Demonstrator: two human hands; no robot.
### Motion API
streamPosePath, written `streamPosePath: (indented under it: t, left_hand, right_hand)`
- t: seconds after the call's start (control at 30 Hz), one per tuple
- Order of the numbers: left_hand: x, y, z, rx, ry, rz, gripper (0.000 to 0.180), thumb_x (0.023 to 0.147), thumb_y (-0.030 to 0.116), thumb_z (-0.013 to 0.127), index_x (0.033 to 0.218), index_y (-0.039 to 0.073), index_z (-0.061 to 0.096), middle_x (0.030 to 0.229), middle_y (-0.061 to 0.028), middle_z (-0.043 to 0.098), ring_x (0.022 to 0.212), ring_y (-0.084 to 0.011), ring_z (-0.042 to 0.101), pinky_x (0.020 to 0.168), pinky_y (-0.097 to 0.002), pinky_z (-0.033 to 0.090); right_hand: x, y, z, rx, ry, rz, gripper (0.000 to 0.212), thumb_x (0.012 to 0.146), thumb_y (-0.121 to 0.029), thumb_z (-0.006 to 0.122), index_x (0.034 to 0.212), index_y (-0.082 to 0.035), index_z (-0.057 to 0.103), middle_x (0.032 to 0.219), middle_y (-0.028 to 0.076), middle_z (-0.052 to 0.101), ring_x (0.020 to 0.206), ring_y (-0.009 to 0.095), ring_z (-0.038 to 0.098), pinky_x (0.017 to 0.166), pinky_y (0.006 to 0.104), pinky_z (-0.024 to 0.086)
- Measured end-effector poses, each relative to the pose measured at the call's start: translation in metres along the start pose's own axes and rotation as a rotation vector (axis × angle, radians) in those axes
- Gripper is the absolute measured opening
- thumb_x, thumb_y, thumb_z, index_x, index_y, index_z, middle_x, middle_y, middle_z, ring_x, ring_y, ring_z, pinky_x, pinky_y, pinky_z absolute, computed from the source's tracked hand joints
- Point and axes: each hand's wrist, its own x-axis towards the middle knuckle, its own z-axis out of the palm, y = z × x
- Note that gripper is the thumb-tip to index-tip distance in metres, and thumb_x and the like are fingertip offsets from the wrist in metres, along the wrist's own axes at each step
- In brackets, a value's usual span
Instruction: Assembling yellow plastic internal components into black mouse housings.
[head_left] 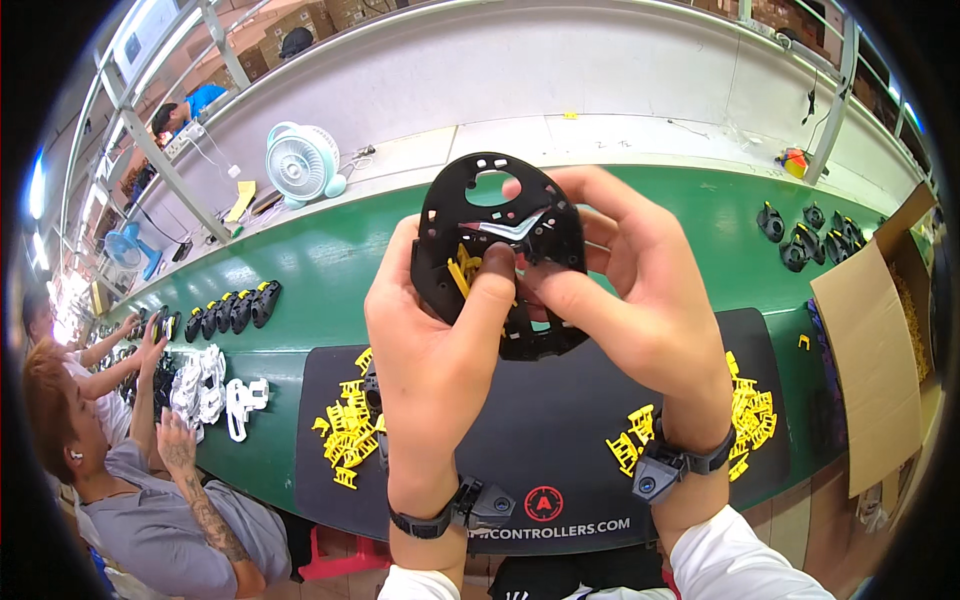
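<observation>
Grip closed: left hand (430,345) and right hand (635,290) clasp black shell (450,207), frame centre; thumbs on near face, likely for steadiness, left beside yellow clip (462,268). Loose clips (345,432) piled lower left, lower right, presumably 1 pile per hand.

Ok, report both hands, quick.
Left hand: closed, holding the black plastic part, thumb beside a yellow piece.
Right hand: closed, holding the same part's right side.

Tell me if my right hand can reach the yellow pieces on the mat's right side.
Probably yes: the yellow pieces lie loose, with no visible barrier around them, though your right hand would first need to release the black shell.
</observation>
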Motion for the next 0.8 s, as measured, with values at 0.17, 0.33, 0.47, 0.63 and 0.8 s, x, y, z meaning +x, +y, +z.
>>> streamPosePath:
  t: [0.17,0.33,0.47,0.63,0.8]
  left_hand:
    - [0.008,-0.006,-0.004,0.106,0.047,0.005,0.016,0.094,0.003,0.067,0.108,-0.002,0.060,0.094,-0.0033,0.067,0.081,-0.0046,0.061,0.069,-0.0221,0.051]
    - [0.019,-0.035,-0.019,0.415,0.028,0.039,0.025,0.091,0.008,0.070,0.113,0.001,0.061,0.100,-0.0119,0.067,0.089,-0.0189,0.064,0.081,-0.0322,0.052]
    - [0.004,-0.045,-0.052,0.587,-0.219,-0.245,0.060,0.088,0.043,0.073,0.128,0.001,0.056,0.118,-0.0185,0.060,0.097,-0.0255,0.064,0.079,-0.0362,0.054]
    - [-0.015,-0.058,-0.065,-0.293,-0.315,-0.622,0.066,0.098,0.058,0.056,0.132,0.001,0.054,0.107,-0.0138,0.066,0.093,-0.0219,0.068,0.077,-0.0375,0.056]
    - [-0.017,-0.089,-0.076,-0.177,-0.135,-0.503,0.052,0.099,0.042,0.065,0.127,-0.002,0.059,0.107,-0.0109,0.070,0.091,-0.0181,0.070,0.075,-0.0303,0.056]
  right_hand:
    - [0.005,0.001,0.002,-0.127,-0.008,-0.118,0.037,0.087,-0.008,0.071,0.122,0.000,0.064,0.109,0.010,0.070,0.096,0.017,0.068,0.083,0.0318,0.056]
    - [0.022,0.012,0.009,-0.420,0.072,-0.147,0.027,0.085,-0.001,0.069,0.112,-0.006,0.072,0.101,0.014,0.068,0.091,0.028,0.069,0.078,0.0364,0.057]
    - [0.023,0.044,0.026,-0.611,0.192,-0.359,0.026,0.083,0.006,0.067,0.105,-0.005,0.073,0.098,0.013,0.064,0.085,0.030,0.067,0.072,0.0379,0.057]
    - [-0.011,0.061,0.049,-0.796,0.226,-0.458,0.026,0.078,0.007,0.068,0.102,-0.004,0.071,0.102,0.012,0.060,0.093,0.031,0.065,0.076,0.0405,0.057]
    - [-0.039,0.068,0.053,-0.791,-0.049,-0.505,0.049,0.082,0.008,0.063,0.130,0.001,0.056,0.125,0.022,0.057,0.114,0.042,0.060,0.095,0.0443,0.052]
